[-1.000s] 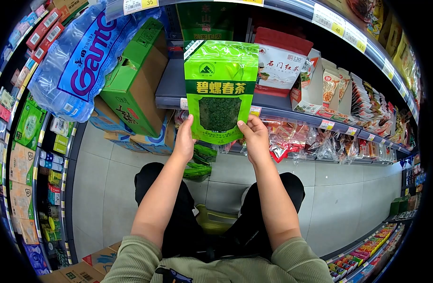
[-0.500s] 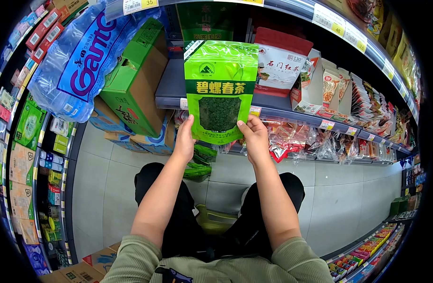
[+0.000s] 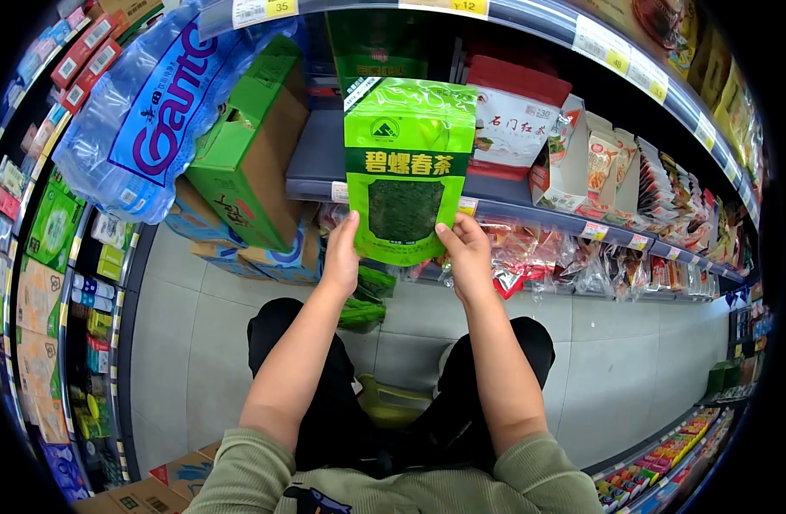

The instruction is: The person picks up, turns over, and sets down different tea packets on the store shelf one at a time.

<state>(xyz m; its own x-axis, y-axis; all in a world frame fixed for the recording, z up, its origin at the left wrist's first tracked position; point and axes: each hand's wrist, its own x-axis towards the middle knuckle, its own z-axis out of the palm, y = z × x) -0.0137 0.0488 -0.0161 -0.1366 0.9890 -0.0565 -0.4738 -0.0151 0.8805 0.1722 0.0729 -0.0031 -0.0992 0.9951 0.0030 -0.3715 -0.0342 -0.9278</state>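
A bright green tea pouch [image 3: 408, 184], with a window showing dark leaves, is held upright before the shelf. My left hand [image 3: 342, 253] grips its lower left edge, the thumb lying along the side. At the lower right corner, my right hand [image 3: 466, 248] pinches the pouch with the thumb on its front. The fingers behind the pouch are partly hidden. Behind it a red and white tea pouch [image 3: 515, 120] stands on the shelf. Below the pouch, dark green packs [image 3: 363, 308] lie near the floor, partly covered by my left hand and forearm.
A blue plastic-wrapped bottle pack [image 3: 153, 120] and a green carton [image 3: 247, 146] are stacked at the left. The shelf edge [image 3: 522, 204] runs to the right under boxes of small packets [image 3: 603, 163]. Overhead is an upper shelf rail [image 3: 539, 26]. Tiled floor [image 3: 616, 360] lies below.
The green tea pouch and both hands sit slightly lower and farther right in view. The grip stays the same, while the shelf view shifts a little.
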